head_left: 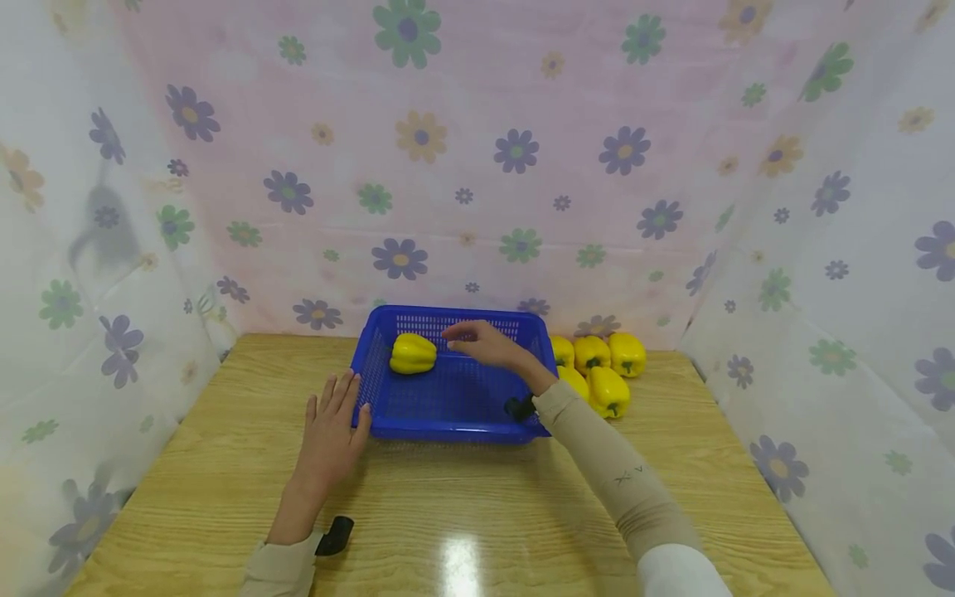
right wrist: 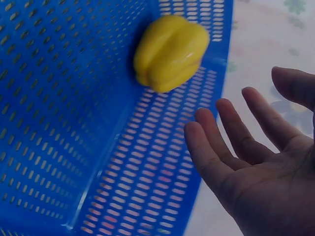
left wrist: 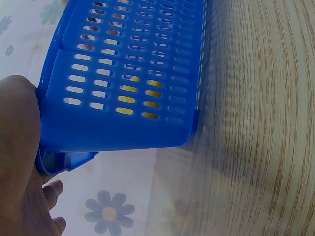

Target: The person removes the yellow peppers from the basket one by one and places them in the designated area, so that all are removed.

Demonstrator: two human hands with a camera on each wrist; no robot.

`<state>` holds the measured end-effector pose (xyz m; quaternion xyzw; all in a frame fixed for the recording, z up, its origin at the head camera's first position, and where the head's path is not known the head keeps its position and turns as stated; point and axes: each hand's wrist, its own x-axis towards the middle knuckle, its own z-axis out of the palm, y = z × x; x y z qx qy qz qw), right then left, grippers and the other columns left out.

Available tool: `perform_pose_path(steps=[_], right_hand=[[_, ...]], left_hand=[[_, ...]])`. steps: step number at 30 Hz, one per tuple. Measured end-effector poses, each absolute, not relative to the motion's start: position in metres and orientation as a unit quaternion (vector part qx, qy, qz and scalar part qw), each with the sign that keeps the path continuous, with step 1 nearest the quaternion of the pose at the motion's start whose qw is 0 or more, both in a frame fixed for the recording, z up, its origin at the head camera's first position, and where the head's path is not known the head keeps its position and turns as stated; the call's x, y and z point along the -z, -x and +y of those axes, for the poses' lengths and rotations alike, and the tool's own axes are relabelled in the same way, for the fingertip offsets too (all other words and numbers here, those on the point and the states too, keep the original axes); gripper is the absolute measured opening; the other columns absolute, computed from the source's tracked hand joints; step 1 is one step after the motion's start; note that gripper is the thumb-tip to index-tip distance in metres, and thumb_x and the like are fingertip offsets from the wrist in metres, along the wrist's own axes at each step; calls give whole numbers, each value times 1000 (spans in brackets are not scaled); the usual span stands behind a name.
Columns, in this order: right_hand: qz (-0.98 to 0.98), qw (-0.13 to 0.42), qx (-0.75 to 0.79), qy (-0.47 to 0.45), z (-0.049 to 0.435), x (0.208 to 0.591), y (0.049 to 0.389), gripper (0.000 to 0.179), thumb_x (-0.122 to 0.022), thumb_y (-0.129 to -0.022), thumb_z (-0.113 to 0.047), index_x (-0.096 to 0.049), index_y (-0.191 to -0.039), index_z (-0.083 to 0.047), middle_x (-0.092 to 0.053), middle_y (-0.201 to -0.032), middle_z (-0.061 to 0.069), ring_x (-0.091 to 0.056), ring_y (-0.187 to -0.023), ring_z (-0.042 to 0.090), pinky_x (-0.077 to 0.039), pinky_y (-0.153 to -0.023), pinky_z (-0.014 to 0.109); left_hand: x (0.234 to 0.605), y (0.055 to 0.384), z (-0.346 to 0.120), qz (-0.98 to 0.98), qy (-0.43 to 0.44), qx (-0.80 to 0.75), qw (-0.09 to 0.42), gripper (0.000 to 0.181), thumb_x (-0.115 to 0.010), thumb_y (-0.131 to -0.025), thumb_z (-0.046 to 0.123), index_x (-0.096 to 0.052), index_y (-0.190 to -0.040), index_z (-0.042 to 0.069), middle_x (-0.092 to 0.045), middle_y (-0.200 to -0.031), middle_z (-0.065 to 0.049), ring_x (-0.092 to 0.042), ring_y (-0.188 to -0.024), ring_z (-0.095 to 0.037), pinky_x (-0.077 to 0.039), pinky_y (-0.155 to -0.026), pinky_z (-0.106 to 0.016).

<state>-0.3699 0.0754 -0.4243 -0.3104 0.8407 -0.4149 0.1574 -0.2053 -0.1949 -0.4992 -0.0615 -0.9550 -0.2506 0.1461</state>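
A blue plastic basket [head_left: 455,433] with slotted walls stands on the table. Inside it, at the back left, lies one yellow bell pepper [head_left: 413,354], also seen in the right wrist view. My right hand [head_left: 485,344] hovers over the basket to the right of that pepper, fingers loosely bent and holding nothing; the right wrist view shows the palm [right wrist: 280,187] bare. My left hand [head_left: 332,427] rests against the basket's left rim with fingers spread, and in the left wrist view the hand [left wrist: 19,157] touches the rim's outer edge.
Several yellow bell peppers [head_left: 608,391] are grouped on the table just right of the basket, partly hidden behind it and my right forearm. Flower-printed cloth [head_left: 462,166] hangs behind the wood-grain table [head_left: 448,506] and along both sides.
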Motion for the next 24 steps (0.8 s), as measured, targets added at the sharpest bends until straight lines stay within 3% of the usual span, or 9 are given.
perform_pose_path(steps=[8, 15, 24], right_hand=[[862, 196, 362, 295, 68, 442, 385, 45, -53, -107, -20, -53, -145, 1, -58, -143, 19, -54, -134, 34, -47, -109, 46], [874, 199, 335, 292, 54, 455, 394, 49, -55, -105, -18, -48, -149, 2, -54, -145, 24, -53, -133, 37, -47, -109, 48], [879, 203, 347, 257, 33, 461, 394, 56, -54, -105, -16, -38, -155, 1, -40, -159, 21, -40, -145, 38, -36, -118, 49]], left_hand=[[498, 204, -194, -955, 60, 250, 147, 59, -40, -110, 30, -29, -159, -1, -27, -165, -22, -15, -155, -45, -8, -119, -70], [498, 204, -194, -955, 59, 252, 148, 59, -43, -109, 27, -30, -159, -2, -27, -165, -22, -15, -154, -45, -8, -119, -71], [498, 206, -194, -954, 60, 252, 147, 59, -42, -109, 27, -29, -159, -1, -26, -166, -22, -12, -155, -44, -8, -119, -71]])
